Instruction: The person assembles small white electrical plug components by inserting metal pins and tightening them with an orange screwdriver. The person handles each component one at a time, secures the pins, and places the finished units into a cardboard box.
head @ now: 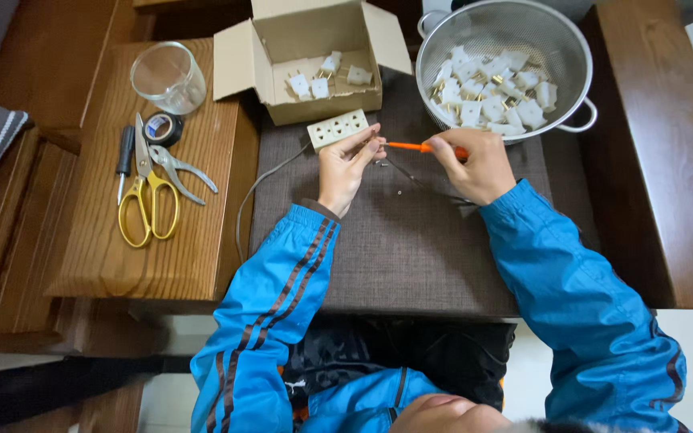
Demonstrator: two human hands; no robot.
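Here, the risks run from left to right across the desk. At far left, the glass jar stands close to the edge of the wooden side block, with yellow-handled scissors, pliers and a roll of black tape near it; a careless elbow could probably send any of them off.

The left hand is clamped around the cream socket block, which it holds tilted just in front of the open cardboard box. The block is flat, rectangular and pale, with rows of small slots on its upper face and a thin grey cord trailing down and left.

The right hand is closed on an orange-handled screwdriver, tip pointing at the block. A slip could likely jab the left fingers, and a loose screw could roll away on the dark mat.

At far right, the metal colander holds many white plugs.
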